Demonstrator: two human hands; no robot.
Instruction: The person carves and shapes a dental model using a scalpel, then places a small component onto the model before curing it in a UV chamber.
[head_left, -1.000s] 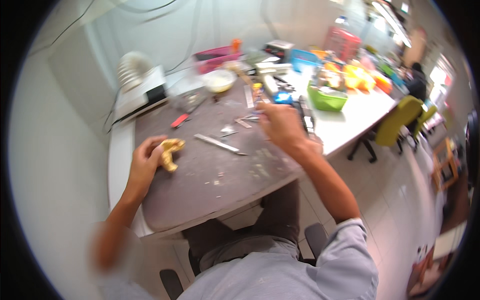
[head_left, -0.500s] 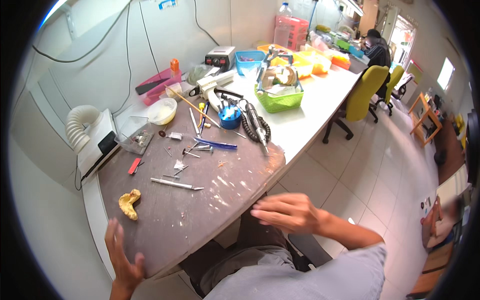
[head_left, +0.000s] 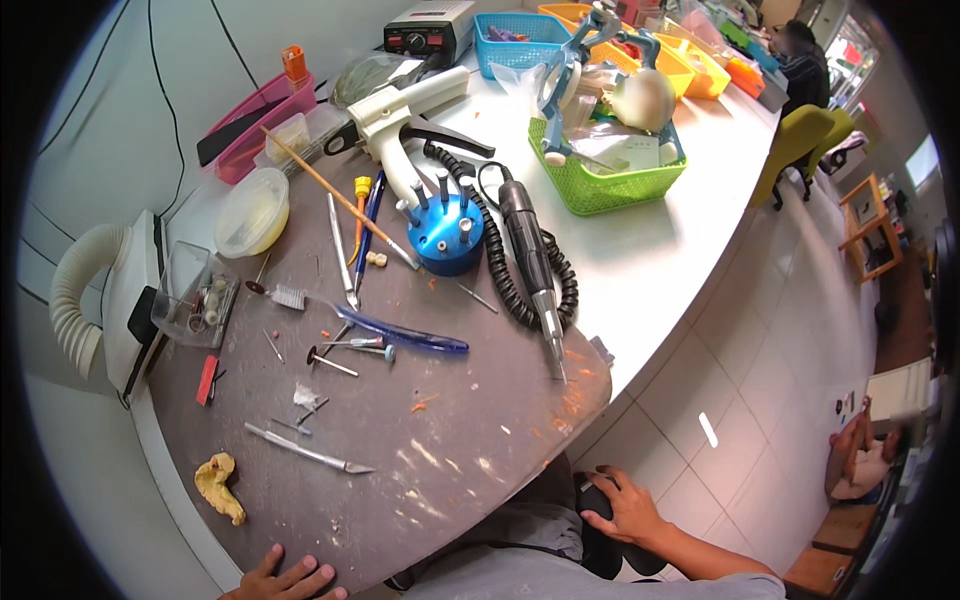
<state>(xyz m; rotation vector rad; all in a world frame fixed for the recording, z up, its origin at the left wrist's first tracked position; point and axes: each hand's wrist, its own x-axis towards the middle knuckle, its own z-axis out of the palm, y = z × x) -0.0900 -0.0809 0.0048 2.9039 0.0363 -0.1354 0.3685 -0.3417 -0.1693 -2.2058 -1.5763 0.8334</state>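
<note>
Head view, left hand (head_left: 287, 580) near yellow piece (head_left: 216, 486), right hand (head_left: 632, 510) clasping armrest (head_left: 592, 498)

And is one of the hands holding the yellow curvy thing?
No, the yellow curvy thing lies on the brown tabletop, apart from the left hand and the right hand.

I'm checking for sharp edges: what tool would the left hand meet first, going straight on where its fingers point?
The left hand would probably meet the silver knife lying on the desktop, though its exact heading is uncertain.
</note>
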